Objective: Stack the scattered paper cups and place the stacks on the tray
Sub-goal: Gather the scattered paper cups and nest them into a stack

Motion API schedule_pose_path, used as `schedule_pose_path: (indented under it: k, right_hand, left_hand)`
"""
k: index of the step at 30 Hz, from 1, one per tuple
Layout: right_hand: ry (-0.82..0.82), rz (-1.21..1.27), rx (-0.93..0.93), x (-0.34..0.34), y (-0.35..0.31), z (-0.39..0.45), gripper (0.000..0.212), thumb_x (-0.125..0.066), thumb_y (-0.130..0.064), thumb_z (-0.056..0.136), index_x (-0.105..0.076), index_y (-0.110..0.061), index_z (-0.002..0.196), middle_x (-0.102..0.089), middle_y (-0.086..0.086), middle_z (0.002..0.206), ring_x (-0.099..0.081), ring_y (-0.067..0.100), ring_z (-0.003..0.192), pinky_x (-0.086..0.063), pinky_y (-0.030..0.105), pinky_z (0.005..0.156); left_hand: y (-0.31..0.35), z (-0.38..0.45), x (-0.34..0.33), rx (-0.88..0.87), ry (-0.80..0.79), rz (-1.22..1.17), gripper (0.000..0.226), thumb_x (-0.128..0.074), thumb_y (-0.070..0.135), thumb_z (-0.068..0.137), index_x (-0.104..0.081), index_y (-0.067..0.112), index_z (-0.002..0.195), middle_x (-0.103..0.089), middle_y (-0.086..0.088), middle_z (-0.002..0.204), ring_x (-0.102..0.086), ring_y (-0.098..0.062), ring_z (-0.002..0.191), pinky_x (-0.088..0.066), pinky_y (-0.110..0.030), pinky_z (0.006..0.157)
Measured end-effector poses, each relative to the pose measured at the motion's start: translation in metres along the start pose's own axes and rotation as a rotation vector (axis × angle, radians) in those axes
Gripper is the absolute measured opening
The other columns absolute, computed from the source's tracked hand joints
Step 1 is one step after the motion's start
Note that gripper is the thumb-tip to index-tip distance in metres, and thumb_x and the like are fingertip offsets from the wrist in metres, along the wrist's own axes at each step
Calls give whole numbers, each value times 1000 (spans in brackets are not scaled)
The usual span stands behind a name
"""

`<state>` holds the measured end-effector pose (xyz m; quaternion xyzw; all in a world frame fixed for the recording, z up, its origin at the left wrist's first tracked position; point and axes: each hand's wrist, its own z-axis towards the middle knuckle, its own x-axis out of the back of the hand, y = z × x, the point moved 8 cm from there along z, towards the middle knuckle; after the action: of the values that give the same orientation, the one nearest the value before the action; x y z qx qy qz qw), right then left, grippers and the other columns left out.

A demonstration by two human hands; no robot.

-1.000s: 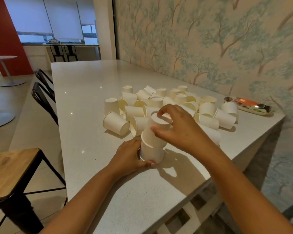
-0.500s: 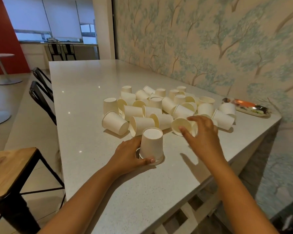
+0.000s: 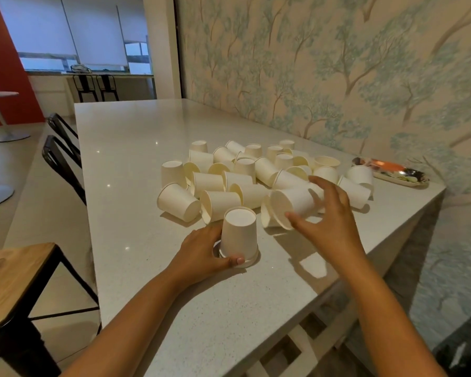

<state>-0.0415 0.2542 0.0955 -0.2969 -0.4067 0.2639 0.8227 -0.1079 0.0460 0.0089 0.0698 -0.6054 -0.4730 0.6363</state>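
The right hand [image 3: 329,213] clasps a paper cup [image 3: 294,204] on its side, just right of the upturned stack [image 3: 239,235], whose base the left hand [image 3: 204,254] grips. Light, easily crushed, the cups are best held round the wall. Beyond the stack lie scattered cups [image 3: 245,172] on a speckled table [image 3: 125,148]; the tray [image 3: 392,174] waits far right, by tree-patterned wallpaper.

on the table [image 3: 136,148] a heap of cups [image 3: 256,172] lies in the middle, most of them on their sides. in front of the heap one stack of cups [image 3: 239,235] stands upside down, near the front edge. the left hand [image 3: 201,254] is at the left side of this stack, touching its base. the right hand [image 3: 324,213] is to the right of the stack, holding one cup [image 3: 294,205] on its side above the table. the tray [image 3: 392,172] lies behind and right of the heap, next to the wall [image 3: 337,63]. chairs [image 3: 63,148] stand along the left side of the table, and a stool [image 3: 14,270] nearer at the left.
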Motion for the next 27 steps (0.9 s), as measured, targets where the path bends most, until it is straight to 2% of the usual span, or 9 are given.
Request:
schedule_pose_path:
  k: [2,7,13,16,18,19,21,24,27]
  right_hand:
    - [-49,42,105,-6,-28,-5,76,-76,-32,69,-34,-41,131,-29,-5,144,-33,2,118,-31,17,93]
    - [-154,-85,348,-24,-72,-16,80,-74,-25,74,-23,-49,131,-23,-6,148,-20,7,133,-23,26,103]
    - [-328,-190,533,-48,-82,-21,88,-73,-26,73,-18,-43,140,-28,-7,144,-23,11,131,-27,28,103]
    - [-552,-126,385,-72,-62,-29,88,-68,-53,73,-5,-60,134,-35,-22,140,-26,-4,130,-31,39,109]
    - [-435,-82,387,-71,-49,-33,70,-49,-70,74,-10,-59,131,-29,-40,133,-12,-24,125,-14,42,114]
    - [-352,-39,367,-67,-40,-33,63,-37,-76,75,-15,-56,130,-25,-41,133,-10,-25,126,-8,41,116]
    - [-289,1,279,-68,-22,-31,64,-19,-83,73,-19,-53,130,-29,-30,141,-20,-11,134,0,37,118]
    - [-338,-96,207,-84,-9,-28,63,-12,-85,71,-12,-58,128,-27,-16,150,-25,7,139,8,38,117]
    - [-278,2,120,-86,1,-25,52,-18,-80,77,-13,-65,127,-19,-24,149,-21,9,139,-8,52,117]
  left_hand:
    - [-2,0,-1,7,-3,-10,65,-53,82,56,-25,66,113,-44,29,127,-45,2,110,-39,-16,88]
    - [-2,-1,0,47,8,-43,62,-56,81,55,-24,72,108,-38,40,114,-46,13,96,-36,-1,71]
    - [2,-1,1,11,2,-20,67,-56,78,59,-35,56,119,-54,22,121,-56,-3,103,-52,-20,80]
    - [3,-3,4,38,15,-97,84,-56,83,51,-27,53,123,-52,13,129,-54,-5,111,-50,-30,89]
    - [-4,-3,3,99,23,-151,111,-58,83,46,-15,40,138,-40,7,143,-43,-14,128,-41,-44,104]
    - [-4,-4,2,110,21,-159,114,-58,84,45,-10,42,140,-37,8,146,-39,-16,131,-37,-48,106]
    - [0,-4,1,86,20,-168,102,-58,84,46,-9,57,132,-36,18,143,-39,-13,130,-38,-49,106]
    - [0,-4,0,109,27,-220,81,-60,82,48,-13,73,114,-39,32,127,-45,-8,121,-43,-41,102]
    - [-1,-5,0,130,28,-238,77,-60,80,49,-13,75,110,-35,41,121,-43,-4,119,-40,-36,102]
